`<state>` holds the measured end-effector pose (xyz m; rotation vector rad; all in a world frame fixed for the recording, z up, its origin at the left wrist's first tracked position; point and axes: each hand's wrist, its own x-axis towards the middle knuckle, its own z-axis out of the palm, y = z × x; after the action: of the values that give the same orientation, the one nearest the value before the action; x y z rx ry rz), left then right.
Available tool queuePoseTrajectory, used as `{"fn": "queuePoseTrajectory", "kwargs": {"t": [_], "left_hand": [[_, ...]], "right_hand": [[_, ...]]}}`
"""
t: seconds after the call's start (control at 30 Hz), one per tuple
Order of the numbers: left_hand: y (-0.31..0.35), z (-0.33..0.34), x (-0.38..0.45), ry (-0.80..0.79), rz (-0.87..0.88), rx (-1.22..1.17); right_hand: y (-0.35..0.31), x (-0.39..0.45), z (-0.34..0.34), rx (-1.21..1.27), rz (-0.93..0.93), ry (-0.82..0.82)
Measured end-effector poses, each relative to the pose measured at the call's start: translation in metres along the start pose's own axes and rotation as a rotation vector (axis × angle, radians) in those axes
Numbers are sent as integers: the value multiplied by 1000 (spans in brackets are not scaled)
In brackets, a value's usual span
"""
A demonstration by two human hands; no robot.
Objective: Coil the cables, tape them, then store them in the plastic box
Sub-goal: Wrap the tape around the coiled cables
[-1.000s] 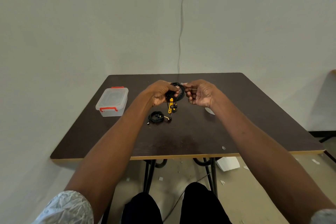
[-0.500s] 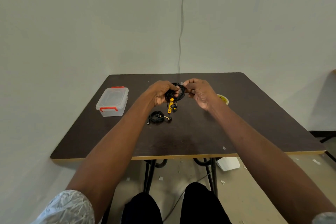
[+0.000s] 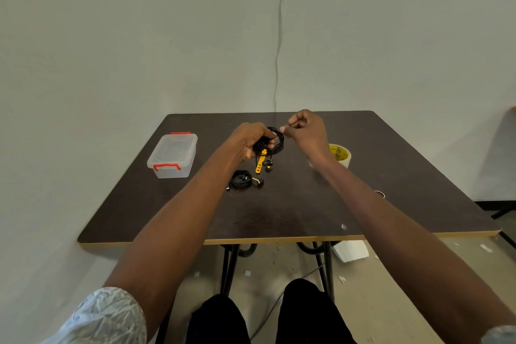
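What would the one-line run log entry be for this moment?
stage: taping coil | left hand: grips black cable coil | right hand: pinches at coil | second coil: on table | plastic box: lidded

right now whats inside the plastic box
The plastic box has its lid on. Through the clear lid and walls nothing shows inside. Both cable coils are outside: one on the table, one in the left hand.

Black cable coil with yellow strap hanging: held above table. Second black coil, yellow-tipped: flat on table just below. Clear plastic box, red latches, lid closed: table left. Yellow-cored tape roll: table right.
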<state>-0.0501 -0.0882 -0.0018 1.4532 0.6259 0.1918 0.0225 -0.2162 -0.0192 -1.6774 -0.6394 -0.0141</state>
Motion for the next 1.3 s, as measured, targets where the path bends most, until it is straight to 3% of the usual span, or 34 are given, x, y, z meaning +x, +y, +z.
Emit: {"fn": "queuePoseTrajectory", "kwargs": {"t": [0.13, 0.27, 0.5, 0.63, 0.87, 1.1, 1.3], "left_hand": [[-1, 5, 3, 106, 39, -21], [-2, 4, 4, 89, 40, -71], [-2, 0, 1, 82, 19, -83], [-6, 0, 2, 64, 21, -102], [-14, 1, 6, 28, 31, -121], [-17, -4, 5, -29, 46, -179], [-21, -3, 5, 11, 42, -190]], "right_hand": [[-3, -10, 2, -195, -188, 38], [0, -11, 6, -232, -199, 39], [-3, -7, 4, 65, -12, 149], [-2, -11, 16, 293, 313, 203], [0, -12, 28, 349, 597, 202], [5, -6, 27, 495, 701, 193], [1, -3, 20, 556, 608, 111]]}}
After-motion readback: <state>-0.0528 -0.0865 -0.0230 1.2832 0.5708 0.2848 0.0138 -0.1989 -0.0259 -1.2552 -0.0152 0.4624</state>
